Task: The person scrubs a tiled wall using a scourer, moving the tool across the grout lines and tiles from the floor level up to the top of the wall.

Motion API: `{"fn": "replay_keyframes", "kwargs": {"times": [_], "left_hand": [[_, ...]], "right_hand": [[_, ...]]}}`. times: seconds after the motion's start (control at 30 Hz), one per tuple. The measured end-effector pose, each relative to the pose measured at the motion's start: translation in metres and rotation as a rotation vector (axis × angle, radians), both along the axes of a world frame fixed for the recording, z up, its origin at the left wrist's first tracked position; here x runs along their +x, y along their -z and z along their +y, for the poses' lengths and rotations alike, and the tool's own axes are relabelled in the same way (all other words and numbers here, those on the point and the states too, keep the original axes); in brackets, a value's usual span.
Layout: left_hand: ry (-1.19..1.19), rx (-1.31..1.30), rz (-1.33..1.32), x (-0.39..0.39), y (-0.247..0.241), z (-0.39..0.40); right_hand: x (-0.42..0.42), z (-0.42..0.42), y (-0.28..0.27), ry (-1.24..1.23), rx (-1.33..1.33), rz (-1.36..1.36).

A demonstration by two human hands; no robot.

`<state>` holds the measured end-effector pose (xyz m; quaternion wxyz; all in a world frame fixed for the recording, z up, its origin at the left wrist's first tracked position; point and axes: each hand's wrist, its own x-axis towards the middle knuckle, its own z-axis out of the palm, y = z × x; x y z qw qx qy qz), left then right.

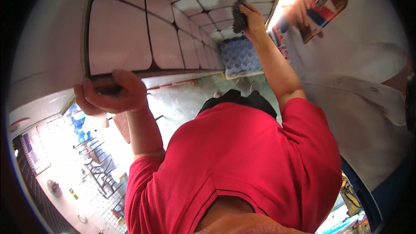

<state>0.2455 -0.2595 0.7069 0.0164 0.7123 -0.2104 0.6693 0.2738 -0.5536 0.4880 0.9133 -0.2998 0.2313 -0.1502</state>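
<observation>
My left hand (120, 94) is curled round the near corner of a white tile-patterned panel (120, 35) with black lines and black diamond joints. Its thumb and fingers lie on either side of the dark edge, and the palm side is partly in shadow. Held out farther, my right hand (255, 21) grips a dark grey, rough-textured scouring pad (240, 16) in front of the tiled surface. Whether the pad touches the tiles is not clear. Soft shadows fall on the tiles around it.
A blue dotted mat or box (240, 55) lies beyond my right forearm. A bright light strip (286, 0) runs along the tiles, beside a printed carton (328, 6). Pale sheeting (351, 81) hangs at the right. Metal racks (97, 169) and a fan (54, 188) are at lower left.
</observation>
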Motion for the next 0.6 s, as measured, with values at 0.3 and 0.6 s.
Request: {"fn": "replay_keyframes", "kwargs": {"times": [0.3,0.6], "left_hand": [[0.059,0.138,0.009,0.007,-0.004,0.014],[0.138,0.077,-0.014,-0.003,-0.007,0.001]], "right_hand": [[-0.028,0.198,-0.072,0.209,-0.915,-0.392],[-0.060,0.214,0.091,-0.035,-0.764,0.275]]}}
